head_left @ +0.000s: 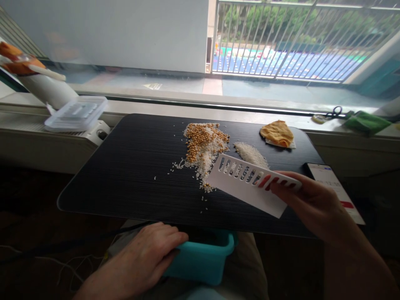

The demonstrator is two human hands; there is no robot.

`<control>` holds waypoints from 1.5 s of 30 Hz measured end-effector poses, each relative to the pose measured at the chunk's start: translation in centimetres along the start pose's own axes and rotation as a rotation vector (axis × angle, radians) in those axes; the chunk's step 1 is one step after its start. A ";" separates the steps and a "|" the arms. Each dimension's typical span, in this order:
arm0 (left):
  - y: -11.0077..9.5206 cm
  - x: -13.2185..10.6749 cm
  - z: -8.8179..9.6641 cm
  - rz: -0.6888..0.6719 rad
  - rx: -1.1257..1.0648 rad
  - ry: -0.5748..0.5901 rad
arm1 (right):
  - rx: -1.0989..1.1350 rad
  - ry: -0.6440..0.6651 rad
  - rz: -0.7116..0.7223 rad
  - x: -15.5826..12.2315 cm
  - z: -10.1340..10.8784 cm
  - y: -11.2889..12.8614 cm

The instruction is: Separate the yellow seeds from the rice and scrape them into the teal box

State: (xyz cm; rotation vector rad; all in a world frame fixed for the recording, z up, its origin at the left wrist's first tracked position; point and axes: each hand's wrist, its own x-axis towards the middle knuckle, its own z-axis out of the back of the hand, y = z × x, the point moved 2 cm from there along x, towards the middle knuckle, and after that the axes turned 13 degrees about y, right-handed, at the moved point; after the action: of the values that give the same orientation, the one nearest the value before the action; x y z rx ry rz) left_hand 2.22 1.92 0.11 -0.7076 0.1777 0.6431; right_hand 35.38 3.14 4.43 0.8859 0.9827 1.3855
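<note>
1. Head view, right hand: I have the right hand (315, 204) pinching the right end of a white slotted strip (246, 191), fingers closed over it. The strip is tilted above the worktop (125, 166), toward the near edge, its left end beside the spilled grains. I cannot tell whether it touches the surface.

2. Head view, left hand: I see the left hand (156, 246) with fingers curled over the rim of a teal bin (196, 266), which sits just below the near edge, around its middle.

3. Head view, grains: a heap of yellow beans and white grains (203, 143) lies near the middle of the far edge, trailing toward the near one. A smaller white pile (250, 154) lies right of it, partly behind the strip.

4. Head view, surroundings: a folded yellow cloth (277, 133) rests by the far right corner; a phone (337, 187) lies at the right edge.

5. Risks, as I judge them: a quick stroke could scatter loose beans, since they are round. Grains could slip through the slots, or drop beside the bin, as it spans only part of the near edge. A wide swing of the right forearm could knock the phone off.
</note>
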 end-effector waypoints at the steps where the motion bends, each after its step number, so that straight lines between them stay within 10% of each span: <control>1: 0.0 0.0 0.0 0.000 0.002 -0.003 | -0.007 0.006 0.001 0.0 -0.1 0.1; 45: -0.1 0.2 0.3 0.009 -0.024 0.029 | -0.046 0.008 -0.031 -1.0 0.2 -0.1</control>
State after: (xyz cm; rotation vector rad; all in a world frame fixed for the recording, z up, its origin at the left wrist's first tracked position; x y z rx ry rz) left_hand 2.47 2.11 0.30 -0.7394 0.2001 0.6443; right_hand 35.67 2.19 4.48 0.8282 0.9629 1.3817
